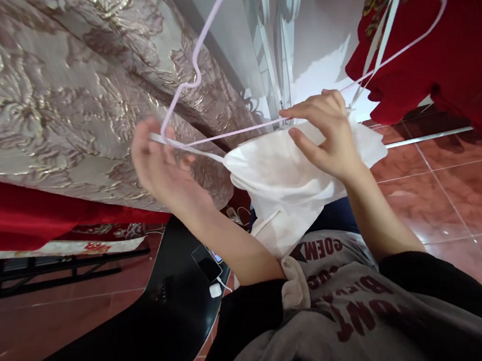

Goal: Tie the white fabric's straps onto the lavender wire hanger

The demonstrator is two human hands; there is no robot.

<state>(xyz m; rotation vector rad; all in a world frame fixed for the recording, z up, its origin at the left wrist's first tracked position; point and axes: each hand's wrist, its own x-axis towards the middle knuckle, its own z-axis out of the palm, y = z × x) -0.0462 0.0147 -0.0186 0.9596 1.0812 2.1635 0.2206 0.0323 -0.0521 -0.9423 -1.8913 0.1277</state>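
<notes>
Lilac on the hanger [235, 133], white on the garment [281, 181], beige-pink with golden florals on the curtain [58, 110].

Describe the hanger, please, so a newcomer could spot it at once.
Start at the shiny, embossed curtain, upper left. In front of it, by the left hand, is one end of the hanger, whose bar passes the right hand. Its pale lilac frame sets it apart from the white garment below.

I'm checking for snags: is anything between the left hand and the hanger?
Only a thin white strap shows there, running from the white garment past the corner of the lilac hanger to the left hand. Blur hides whether hand and hanger touch.
</notes>
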